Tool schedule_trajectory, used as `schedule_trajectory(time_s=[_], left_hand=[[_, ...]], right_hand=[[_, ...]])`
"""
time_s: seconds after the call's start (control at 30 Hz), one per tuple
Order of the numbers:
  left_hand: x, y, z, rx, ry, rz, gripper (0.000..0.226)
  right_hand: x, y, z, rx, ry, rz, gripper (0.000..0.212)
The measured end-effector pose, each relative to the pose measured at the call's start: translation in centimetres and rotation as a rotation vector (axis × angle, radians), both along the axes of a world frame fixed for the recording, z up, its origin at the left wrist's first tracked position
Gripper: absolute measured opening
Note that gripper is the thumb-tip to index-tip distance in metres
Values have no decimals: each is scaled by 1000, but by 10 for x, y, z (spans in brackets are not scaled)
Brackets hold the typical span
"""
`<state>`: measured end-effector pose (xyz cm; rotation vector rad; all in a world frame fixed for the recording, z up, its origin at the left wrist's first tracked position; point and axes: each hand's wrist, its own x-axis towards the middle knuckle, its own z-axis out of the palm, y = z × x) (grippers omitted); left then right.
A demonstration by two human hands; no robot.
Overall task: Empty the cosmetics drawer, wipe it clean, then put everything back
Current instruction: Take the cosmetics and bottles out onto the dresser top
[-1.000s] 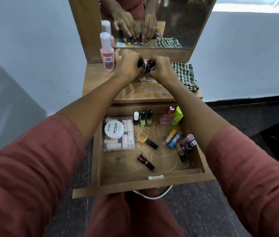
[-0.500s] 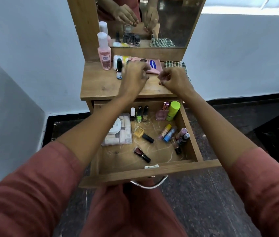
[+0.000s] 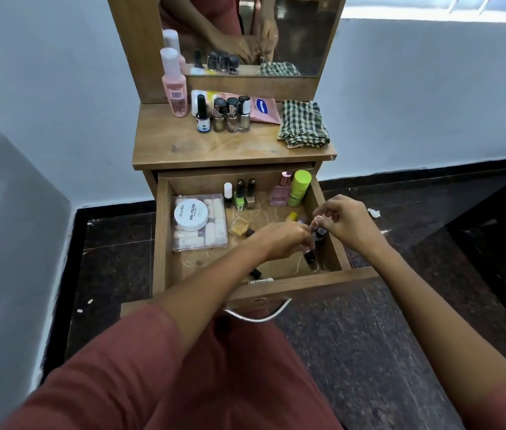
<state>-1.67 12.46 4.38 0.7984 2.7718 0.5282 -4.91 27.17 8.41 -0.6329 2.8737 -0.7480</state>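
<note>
Drawer (image 3: 164,231): pulled open, under the counter (image 3: 233,147).
L hand (image 3: 282,240): inside the drawer, front right part. Fingers bent down over little bottles. Can't tell if it holds one.
R hand (image 3: 349,221): over the drawer's right side, just beside L hand. Pinches a small bottle (image 3: 319,233) w/ a pale cap.
Dark bottle (image 3: 309,256): lies by L hand's fingertips, near the right wall.
Clear box (image 3: 214,231): left side of drawer, w/ a white round tub (image 3: 190,215) on top.
Yellow bottle (image 3: 239,227): mid drawer, next to the box.
Drawer back: 3 thin bottles (image 3: 239,193) stand up, then a pink bottle (image 3: 279,195) & green tube (image 3: 299,187) in the right corner.
Counter top: tall pink bottle (image 3: 174,85) at left, 4 little bottles (image 3: 223,114) in a row, pink pouch (image 3: 264,110) behind them, checked cloth (image 3: 302,124) at right.
Mirror (image 3: 304,32): stands at the back of the counter.
</note>
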Motion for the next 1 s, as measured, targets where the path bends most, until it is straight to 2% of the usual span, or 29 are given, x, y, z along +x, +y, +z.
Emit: schedule_trajectory(time_s=[0.17, 0.3, 0.63, 0.7, 0.8, 1.0], left_hand=[[-2, 7, -12, -168, 50, -155, 37], [-4, 11, -21, -298, 111, -284, 29], [-4, 20, -20, -283, 193, -317, 27], [-6, 18, -22, -303, 145, -285, 28], [-7, 14, -21, -166, 73, -135, 27], [1, -2, 5, 379, 103, 280, 21]], right_hand=[[6, 7, -11, 16, -17, -10, 19], [7, 9, -15, 51, -31, -3, 19], [9, 14, -15, 121, -12, 17, 17], [9, 14, -15, 104, -15, 22, 18], [9, 14, -15, 78, -18, 26, 19], [7, 9, -3, 13, 12, 24, 17]])
